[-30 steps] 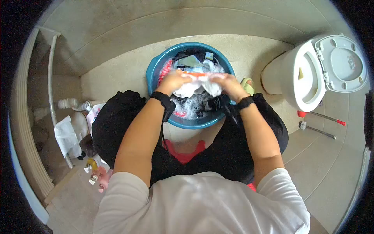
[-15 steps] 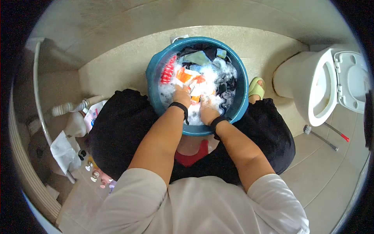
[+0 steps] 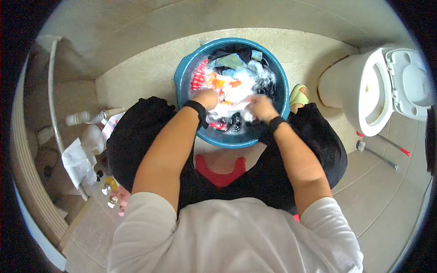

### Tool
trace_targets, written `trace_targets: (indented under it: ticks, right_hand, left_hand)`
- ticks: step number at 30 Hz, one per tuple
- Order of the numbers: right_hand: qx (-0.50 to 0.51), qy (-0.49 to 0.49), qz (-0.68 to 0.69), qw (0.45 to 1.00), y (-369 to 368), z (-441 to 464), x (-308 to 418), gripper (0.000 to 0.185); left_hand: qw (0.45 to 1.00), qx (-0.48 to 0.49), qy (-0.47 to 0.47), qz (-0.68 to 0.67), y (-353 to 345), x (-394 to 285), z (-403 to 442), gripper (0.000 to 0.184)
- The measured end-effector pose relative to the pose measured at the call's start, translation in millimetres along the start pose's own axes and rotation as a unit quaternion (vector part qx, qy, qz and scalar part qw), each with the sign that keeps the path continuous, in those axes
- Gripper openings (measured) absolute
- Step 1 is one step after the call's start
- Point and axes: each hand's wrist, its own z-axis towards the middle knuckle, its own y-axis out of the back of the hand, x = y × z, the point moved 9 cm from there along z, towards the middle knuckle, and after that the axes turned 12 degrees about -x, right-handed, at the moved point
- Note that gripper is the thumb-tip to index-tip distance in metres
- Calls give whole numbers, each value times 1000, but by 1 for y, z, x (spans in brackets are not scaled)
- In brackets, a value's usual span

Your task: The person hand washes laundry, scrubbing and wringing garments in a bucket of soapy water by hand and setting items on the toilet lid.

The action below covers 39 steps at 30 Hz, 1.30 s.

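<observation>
A blue plastic tub [image 3: 181, 75] stands between my knees, full of clothes in sudsy water. My left hand [image 3: 207, 98] is closed on the near left edge of a white garment with orange patches [image 3: 234, 84]. On the other side, my right hand [image 3: 261, 108], slightly blurred, grips the same garment, which stretches between both fists. At the tub's left wall lies a red-and-white patterned cloth [image 3: 198, 77]. Dark clothes [image 3: 268, 86] and a grey-green cloth [image 3: 230, 61] show at the back and right. Foam hides my fingertips.
Under me is a red stool edge [image 3: 218, 177]. To the right stand a white toilet [image 3: 346, 86] and, on the floor, a rod with a red end [image 3: 396, 146]. Pump bottles [image 3: 111, 184], a ribbed hose [image 3: 79, 118] and a metal pipe [image 3: 53, 100] are at left.
Both hands have risen out of the suds and moved apart, the right one going up and rightward. The white and orange garment is now pulled up between them, uncovering dark and red cloth near the front.
</observation>
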Motion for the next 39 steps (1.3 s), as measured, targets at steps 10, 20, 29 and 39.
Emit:
trace_targets:
  ticks: [10,20,29,39]
  right_hand:
    - [-70,227,-349,907,90,-104,144,41]
    - [-89,176,225,954,84,-107,135,35]
    - [-55,229,367,900,76,-107,174,36]
    - [-308,313,112,891,91,-91,193,29]
  left_hand:
    - [837,-88,21,-540,146,-90,-72,23]
    - [651,71,60,-754,124,-160,-99,45]
    - [622,78,263,-734,67,-123,-79,42]
    - [383,85,18,-920,92,-146,-28,26]
